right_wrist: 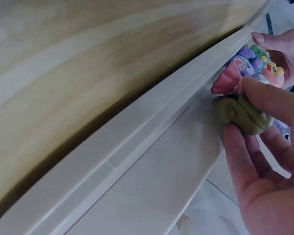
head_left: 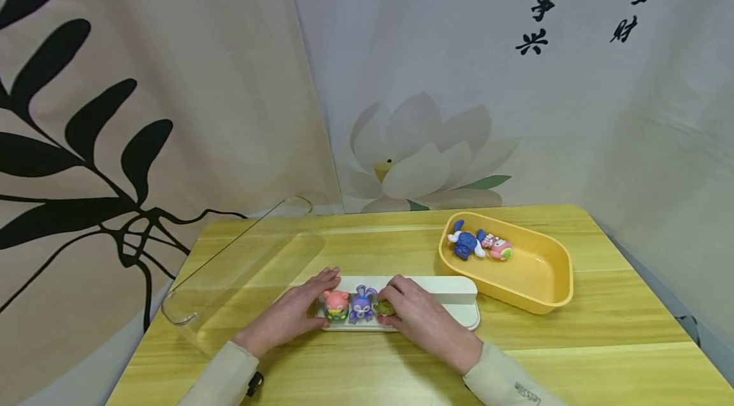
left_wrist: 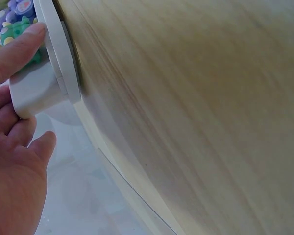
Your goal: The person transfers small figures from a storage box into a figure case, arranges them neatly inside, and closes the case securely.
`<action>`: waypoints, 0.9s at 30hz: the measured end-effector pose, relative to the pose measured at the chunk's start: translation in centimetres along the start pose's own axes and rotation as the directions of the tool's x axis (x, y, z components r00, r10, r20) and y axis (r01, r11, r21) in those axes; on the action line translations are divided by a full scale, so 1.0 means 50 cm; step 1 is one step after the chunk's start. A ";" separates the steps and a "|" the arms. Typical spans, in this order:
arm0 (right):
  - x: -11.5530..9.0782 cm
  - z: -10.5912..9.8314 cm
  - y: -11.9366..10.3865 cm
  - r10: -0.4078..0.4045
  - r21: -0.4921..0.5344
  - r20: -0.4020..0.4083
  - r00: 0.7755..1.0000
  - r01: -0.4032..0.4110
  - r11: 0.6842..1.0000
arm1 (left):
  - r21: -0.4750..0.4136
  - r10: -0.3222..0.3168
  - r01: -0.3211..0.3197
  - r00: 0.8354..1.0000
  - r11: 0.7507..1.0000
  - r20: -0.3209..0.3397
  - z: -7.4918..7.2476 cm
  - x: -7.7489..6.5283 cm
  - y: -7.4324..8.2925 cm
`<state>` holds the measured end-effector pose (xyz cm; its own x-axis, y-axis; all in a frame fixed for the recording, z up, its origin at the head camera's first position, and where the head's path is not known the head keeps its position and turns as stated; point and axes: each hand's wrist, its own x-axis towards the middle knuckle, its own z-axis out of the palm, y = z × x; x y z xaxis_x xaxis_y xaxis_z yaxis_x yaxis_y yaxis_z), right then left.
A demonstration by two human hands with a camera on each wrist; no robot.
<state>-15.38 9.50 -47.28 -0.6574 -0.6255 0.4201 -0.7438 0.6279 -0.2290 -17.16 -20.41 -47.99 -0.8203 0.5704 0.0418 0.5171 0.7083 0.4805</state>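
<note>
A long white display base (head_left: 441,285) with a raised back step lies across the table. At its left end my left hand (head_left: 298,310) grips it, the thumb (left_wrist: 24,46) along the front edge and the fingers bent behind. A pink-headed toy figure (head_left: 336,304) and a purple long-eared toy figure (head_left: 362,304) stand side by side on the base. My right hand (head_left: 421,317) pinches an olive-green toy figure (right_wrist: 242,113) with a pink part, beside the purple one. The palm hides part of it in the head view.
A yellow tray (head_left: 550,294) stands at the back right, holding a blue-and-white toy figure (head_left: 466,243) and a pink toy figure (head_left: 500,248). On the left lies a large clear cover (head_left: 246,278), its rim (head_left: 229,243) facing up.
</note>
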 end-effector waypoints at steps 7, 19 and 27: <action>0.001 0.001 -0.002 -0.002 -0.012 0.010 1.000 0.003 1.000 | -0.001 0.010 -0.010 1.000 1.000 -0.008 0.002 -0.001 -0.001; 0.001 0.007 -0.001 -0.030 -0.070 -0.020 0.999 0.029 0.997 | -0.003 0.006 -0.006 1.000 1.000 -0.004 0.002 0.000 -0.001; -0.007 -0.002 0.001 -0.023 -0.054 -0.042 0.999 0.021 0.998 | 0.005 0.011 -0.011 1.000 1.000 -0.005 0.003 0.000 -0.002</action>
<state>-15.20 9.78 -47.35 -0.6344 -0.6197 0.4621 -0.7498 0.6387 -0.1728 -17.18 -20.42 -48.15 -0.8158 0.5761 0.0516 0.5272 0.7039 0.4760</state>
